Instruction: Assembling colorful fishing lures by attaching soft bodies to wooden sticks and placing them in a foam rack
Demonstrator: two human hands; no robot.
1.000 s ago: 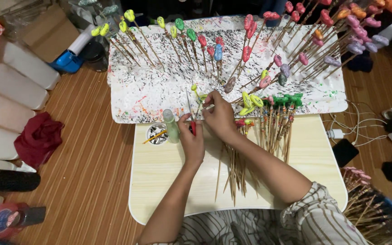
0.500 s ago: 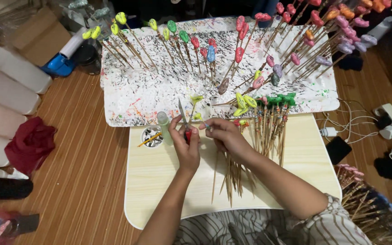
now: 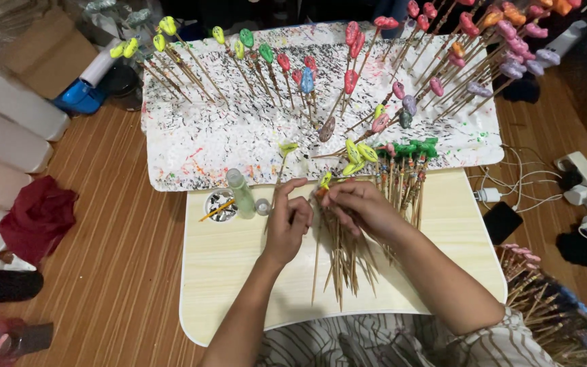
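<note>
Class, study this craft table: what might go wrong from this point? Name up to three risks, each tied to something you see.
1. The small bottle stands upright just beside the left hand; a nudge might tip it.
2. The loose pile of bamboo skewers lies under both hands; the right hand may scatter them.
3. Painted pieces on sticks crowd the foam board edge nearby; a brush could smear them.

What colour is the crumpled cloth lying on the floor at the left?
Dark red; the cloth shows clearly in the head view.

Pale wooden lap table [image 3: 239,285] on plank floor [image 3: 117,272], bearing loose bamboo skewers [image 3: 344,261], small bottle [image 3: 242,193], paint dish [image 3: 220,205].
</note>
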